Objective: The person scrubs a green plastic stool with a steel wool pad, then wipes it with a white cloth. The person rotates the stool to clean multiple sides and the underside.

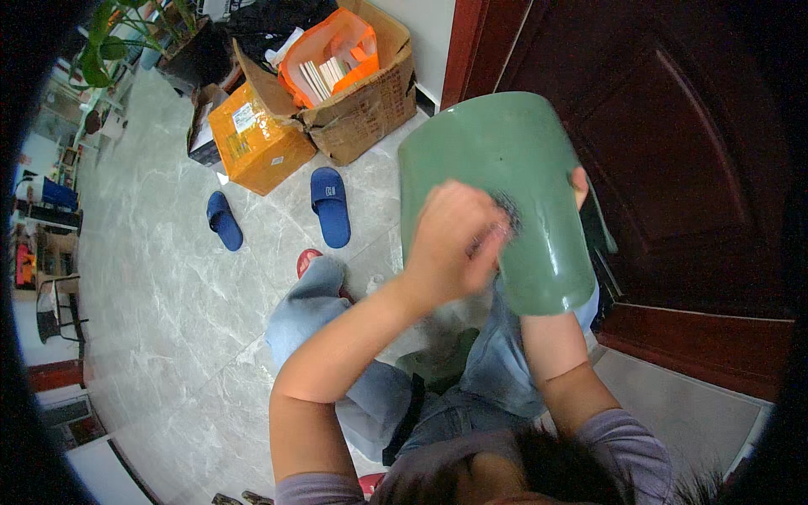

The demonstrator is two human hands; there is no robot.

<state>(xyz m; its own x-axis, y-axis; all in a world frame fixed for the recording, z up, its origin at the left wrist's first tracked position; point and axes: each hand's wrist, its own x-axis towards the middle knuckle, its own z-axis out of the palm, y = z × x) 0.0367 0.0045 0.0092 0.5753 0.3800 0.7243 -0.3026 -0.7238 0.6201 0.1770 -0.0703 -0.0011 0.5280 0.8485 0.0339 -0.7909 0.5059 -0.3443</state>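
A curved, glossy green panel (486,145), its exact kind unclear, is raised in front of me above my knees. Against its face, my left hand (457,233) is closed around a dark, mesh-like scrubber (505,211), partly hidden by the fingers and blurred. My right forearm passes behind the panel's lower edge. Of my right hand (579,186), only the digits gripping the panel's right edge show; the rest is hidden behind it. Between my legs, below the panel, sits a blurry dark green shape (442,360) that I cannot identify.
Blue slippers (331,211) lie on the grey marble-look floor (170,265). Beyond them stand a taped yellow box (252,139) and an open cardboard box (372,113) holding an orange bag (353,38). A dark red door (663,158) is close on the right. A potted plant (189,50) stands upper left.
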